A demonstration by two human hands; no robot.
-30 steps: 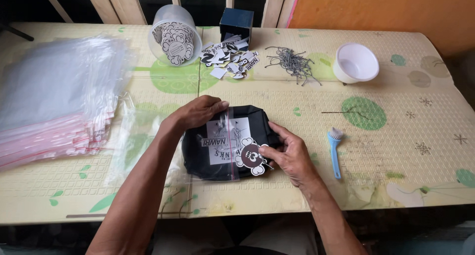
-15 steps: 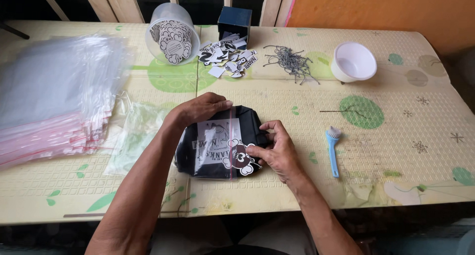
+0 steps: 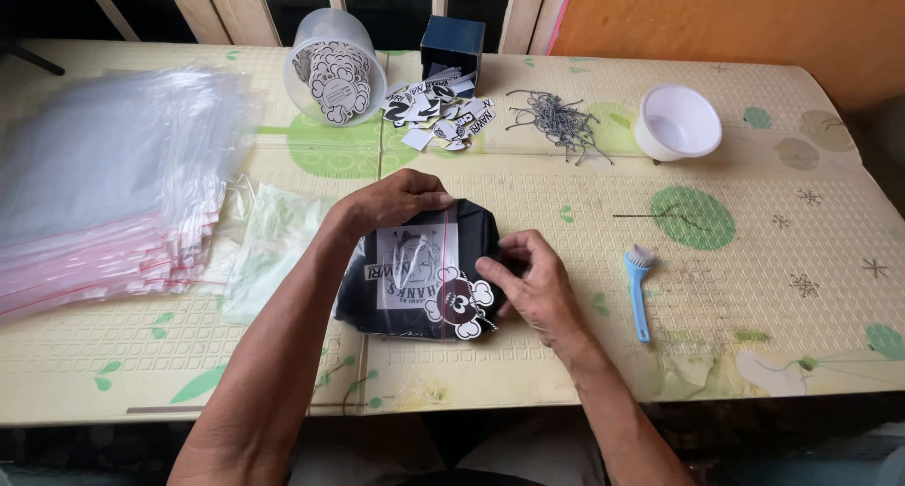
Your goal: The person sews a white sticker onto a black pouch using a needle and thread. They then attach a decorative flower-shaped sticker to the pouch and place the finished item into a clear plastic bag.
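Head view, near to far. The folded dark garment in a clear bag (image 3: 415, 274) lies on the near middle of the table (image 3: 754, 354). The right hand (image 3: 528, 283) presses its curled fingers on the bag's right edge, just beside a round cartoon tag (image 3: 459, 304) at the bag's near right corner. The left hand (image 3: 391, 203) is clamped over the far edge, fingertips pinching at the red seal line.

Right of the bag lies a small blue brush (image 3: 639, 277). Left of it are a loose clear bag (image 3: 269, 250) and a stack of clear bags (image 3: 104, 184).

Far side: a tipped plastic tub of cutout tags (image 3: 335, 66), a dark box (image 3: 452, 43), scattered printed tags (image 3: 438, 109), a heap of metal pins (image 3: 558, 120) and a white bowl (image 3: 677, 123).

Risk, as a judgement: the slick film could slide under uneven pressure, so the seal closes crooked or the tag shifts.

Hidden: the left palm covers the seal's far left end. Whether the tag lies inside or on top of the film cannot be told.
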